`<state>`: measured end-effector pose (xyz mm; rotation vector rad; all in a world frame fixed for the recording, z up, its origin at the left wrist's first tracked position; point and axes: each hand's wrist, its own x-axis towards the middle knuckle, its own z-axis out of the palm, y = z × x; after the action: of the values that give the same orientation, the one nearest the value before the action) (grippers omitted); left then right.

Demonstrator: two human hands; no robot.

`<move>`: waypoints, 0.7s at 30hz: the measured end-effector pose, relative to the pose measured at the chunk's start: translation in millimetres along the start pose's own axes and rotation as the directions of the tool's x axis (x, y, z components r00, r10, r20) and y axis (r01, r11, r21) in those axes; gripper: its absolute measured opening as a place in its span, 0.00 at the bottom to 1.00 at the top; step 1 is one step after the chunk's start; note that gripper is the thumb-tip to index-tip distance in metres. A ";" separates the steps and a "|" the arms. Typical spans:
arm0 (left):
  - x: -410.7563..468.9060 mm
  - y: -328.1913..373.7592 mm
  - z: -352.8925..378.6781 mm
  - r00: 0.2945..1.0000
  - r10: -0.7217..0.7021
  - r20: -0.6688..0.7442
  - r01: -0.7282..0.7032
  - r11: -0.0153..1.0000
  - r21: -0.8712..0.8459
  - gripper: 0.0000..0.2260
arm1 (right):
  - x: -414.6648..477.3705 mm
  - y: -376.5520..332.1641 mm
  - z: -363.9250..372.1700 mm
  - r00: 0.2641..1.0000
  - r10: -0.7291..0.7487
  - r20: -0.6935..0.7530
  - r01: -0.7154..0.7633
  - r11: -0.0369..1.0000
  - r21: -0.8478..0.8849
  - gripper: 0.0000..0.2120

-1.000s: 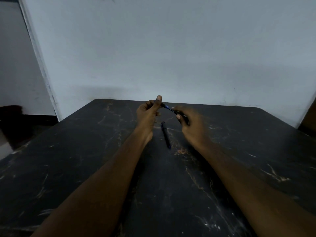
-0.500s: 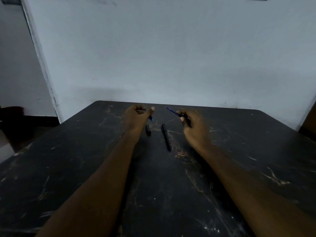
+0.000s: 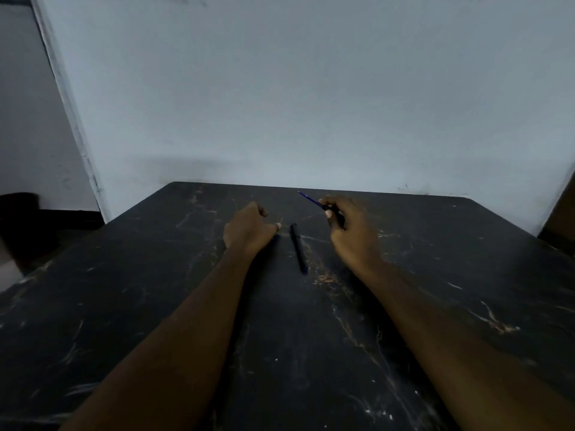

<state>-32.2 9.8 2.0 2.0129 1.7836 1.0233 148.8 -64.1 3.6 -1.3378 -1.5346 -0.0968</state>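
Pinching slim blue refill (image 3: 311,200) in right hand (image 3: 351,234) fingers, left hand (image 3: 249,231) curled, grasp unclear, black barrel (image 3: 298,248) on marbled table (image 3: 155,306).

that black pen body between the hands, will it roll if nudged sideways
Probably: the black pen body looks slim and round and lies flat on the hard table, so a sideways nudge would likely roll it. It looks straight and stiff, so it should lift as one piece, likely light. No clip shows in this dim view.
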 end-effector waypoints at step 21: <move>-10.8 16.0 -14.0 0.999 -0.013 -0.035 0.001 0.951 -0.309 0.13 | -1.1 5.7 4.2 0.998 0.054 0.041 -0.057 0.996 0.063 0.10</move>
<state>-29.1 -7.2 18.4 1.8045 1.5322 1.2573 150.3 -60.1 -2.1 -1.3374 -1.5199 0.0134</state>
